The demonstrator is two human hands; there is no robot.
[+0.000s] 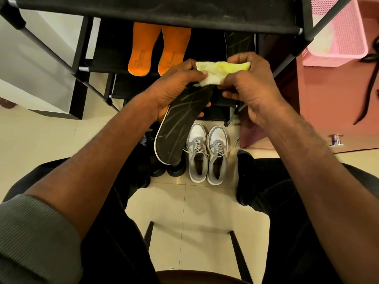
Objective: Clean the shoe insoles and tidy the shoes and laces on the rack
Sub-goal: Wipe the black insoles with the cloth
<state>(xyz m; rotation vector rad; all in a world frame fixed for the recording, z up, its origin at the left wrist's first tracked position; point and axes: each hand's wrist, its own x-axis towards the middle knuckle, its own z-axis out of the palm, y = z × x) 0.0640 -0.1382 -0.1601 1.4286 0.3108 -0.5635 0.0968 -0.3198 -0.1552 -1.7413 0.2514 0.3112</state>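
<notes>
My left hand (174,89) grips a black insole (178,124) with a white edge and faint pale lines, tilted with its heel toward me. The same hand's thumb and fingers also pinch one end of a yellow-white cloth (221,71). My right hand (254,87) pinches the cloth's other end over the insole's toe. Two orange insoles (158,50) lie side by side on a shelf of the black shoe rack (164,21). Another dark insole (238,42) lies to their right on that shelf. A pair of grey and white sneakers (207,154) stands on the floor below.
Dark shoes (164,171) sit left of the sneakers, partly hidden by the insole. A pink basket (338,29) stands on a reddish surface at the right, with black laces (369,83) beside it. My knees and a stool frame (238,255) fill the near floor.
</notes>
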